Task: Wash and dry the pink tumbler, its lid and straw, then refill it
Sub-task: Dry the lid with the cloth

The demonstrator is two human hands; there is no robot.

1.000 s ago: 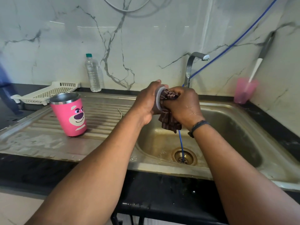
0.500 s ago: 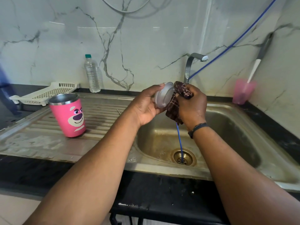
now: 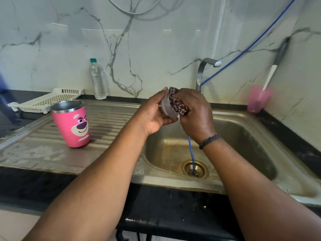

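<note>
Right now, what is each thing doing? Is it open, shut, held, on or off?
Tumbler: upright on the drainboard, lid off.
Lid: held in the left hand, over the sink.
Cloth: bunched in the right hand, pressed on the lid.
Tap: no water visible.
Bottle: upright, capped.
Pink cup: upright, holding a brush.

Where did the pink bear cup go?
In the head view, the pink tumbler stands upright on the sink's ribbed draining board, left of both hands, in front of the white rack.
</note>
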